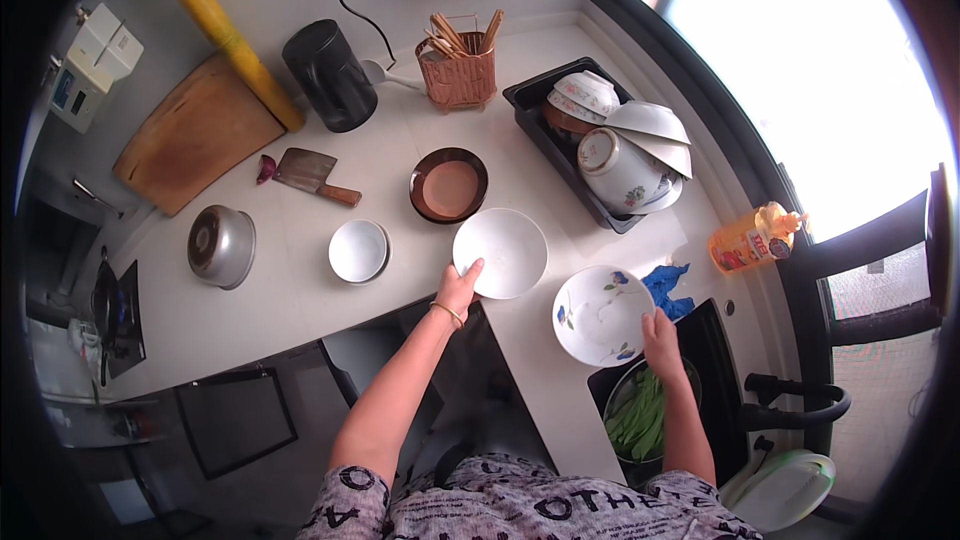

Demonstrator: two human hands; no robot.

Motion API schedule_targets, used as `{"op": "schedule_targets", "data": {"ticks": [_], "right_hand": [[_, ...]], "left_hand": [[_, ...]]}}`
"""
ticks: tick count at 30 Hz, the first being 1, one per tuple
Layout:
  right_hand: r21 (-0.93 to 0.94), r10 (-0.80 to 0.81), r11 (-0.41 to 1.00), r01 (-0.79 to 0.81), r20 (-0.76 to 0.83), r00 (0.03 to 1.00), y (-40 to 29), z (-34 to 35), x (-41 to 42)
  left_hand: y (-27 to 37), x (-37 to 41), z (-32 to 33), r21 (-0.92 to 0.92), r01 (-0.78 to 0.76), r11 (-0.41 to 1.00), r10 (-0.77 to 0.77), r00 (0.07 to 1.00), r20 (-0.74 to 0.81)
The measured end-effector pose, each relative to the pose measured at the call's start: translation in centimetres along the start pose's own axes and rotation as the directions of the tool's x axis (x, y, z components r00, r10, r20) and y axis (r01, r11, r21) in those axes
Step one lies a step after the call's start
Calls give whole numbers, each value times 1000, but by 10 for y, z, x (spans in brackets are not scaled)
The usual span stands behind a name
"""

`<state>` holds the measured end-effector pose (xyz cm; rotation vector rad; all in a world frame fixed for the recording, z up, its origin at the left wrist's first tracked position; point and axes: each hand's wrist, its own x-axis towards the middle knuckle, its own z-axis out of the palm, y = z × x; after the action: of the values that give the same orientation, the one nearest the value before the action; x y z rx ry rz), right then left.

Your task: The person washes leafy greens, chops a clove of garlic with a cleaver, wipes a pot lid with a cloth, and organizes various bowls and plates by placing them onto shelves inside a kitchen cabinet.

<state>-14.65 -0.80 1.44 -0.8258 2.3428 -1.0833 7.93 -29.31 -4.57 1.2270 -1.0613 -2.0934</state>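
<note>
My left hand (459, 289) grips the near rim of a plain white plate (502, 251), thumb on its inner face. In my right hand (661, 341) is a white plate with blue flower decoration (600, 315), held by its right edge. The two plates are apart. Just behind the plain plate sits a brown bowl (450, 187) on the counter. Stacked small white bowls (358, 250) stand to the left. A blue cloth (667, 289) lies beyond the flowered plate. Below my right hand, green leafy vegetables (636, 416) fill a round container in the sink.
A black tray (551, 150) holds several bowls at the back right, near an orange soap bottle (752, 238). A cleaver (315, 174), metal pot (221, 246), cutting board (199, 135), black pitcher (330, 75) and chopstick basket (459, 75) stand leftward and behind. A black faucet (795, 403) is at right.
</note>
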Motion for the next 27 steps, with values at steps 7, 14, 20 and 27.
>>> {"op": "schedule_targets", "data": {"ticks": [7, 14, 20, 27], "right_hand": [[-93, 17, 995, -20, -28, 999, 31, 27, 0], [-323, -8, 946, 13, 16, 1000, 9, 14, 10], [-316, -469, 840, 441, -13, 883, -163, -10, 101], [-757, -439, 519, 396, 161, 884, -215, 42, 319]], "left_hand": [[-12, 17, -16, 212, -20, 977, 46, 992, -119], [1, 7, -6, 133, -83, 988, 91, 994, -57], [22, -25, -17, 136, -125, 983, 136, 988, -75], [31, -53, -20, 229, -111, 967, 133, 987, -85]]}}
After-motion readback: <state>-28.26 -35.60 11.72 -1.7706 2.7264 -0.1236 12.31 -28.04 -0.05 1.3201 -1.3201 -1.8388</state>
